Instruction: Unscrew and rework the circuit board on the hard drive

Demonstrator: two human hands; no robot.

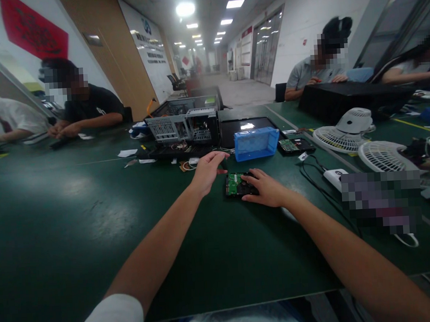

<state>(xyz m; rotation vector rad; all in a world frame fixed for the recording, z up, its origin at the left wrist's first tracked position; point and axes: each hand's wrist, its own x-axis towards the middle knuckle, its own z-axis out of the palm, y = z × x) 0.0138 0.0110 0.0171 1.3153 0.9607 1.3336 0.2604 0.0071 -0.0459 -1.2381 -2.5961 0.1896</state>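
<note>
On the green table lies a hard drive (234, 183), its green circuit board facing up. My right hand (268, 187) rests over its right part, fingers on top and thumb along the near edge, gripping it. Just beyond the drive's left end is my left hand (209, 172), with thumb and fingers curled around something dark and small that I cannot make out. A blue plastic bin (256, 144) stands behind the drive. Behind my left hand is an opened computer case (182, 126) with its metal frame exposed.
A second circuit-board device (296, 146) lies right of the bin, near white fan parts (343, 132) and a white power strip (336, 176) with black cables. A dark flat panel (231, 127) lies behind the bin. Paper scraps (127, 153) lie left. Several people sit at the table's far sides.
</note>
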